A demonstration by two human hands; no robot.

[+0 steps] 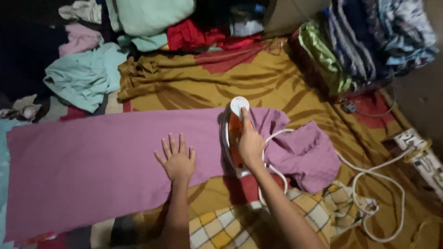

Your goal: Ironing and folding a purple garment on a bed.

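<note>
Right hand [250, 144] clenched around iron [234, 133]; left hand [177, 159] released, flat near purple cloth [92, 161] edge.

2 hands: the left hand [176, 159] and the right hand [250, 144]. 1 orange and white iron [233, 133], 1 white cord [369, 184], 1 long pink cloth [92, 166], 1 white power strip [422, 154], 1 checked yellow cloth [230, 226], 1 patterned mustard sheet [194, 90], 1 stack of folded clothes [364, 41]

That pink cloth [92, 161] looks matt and smooth where it's flat. The iron [233, 133] is glossy white and orange plastic, its cord [383, 177] smooth white, and the yellow bedsheet [258, 83] slightly shiny.
</note>
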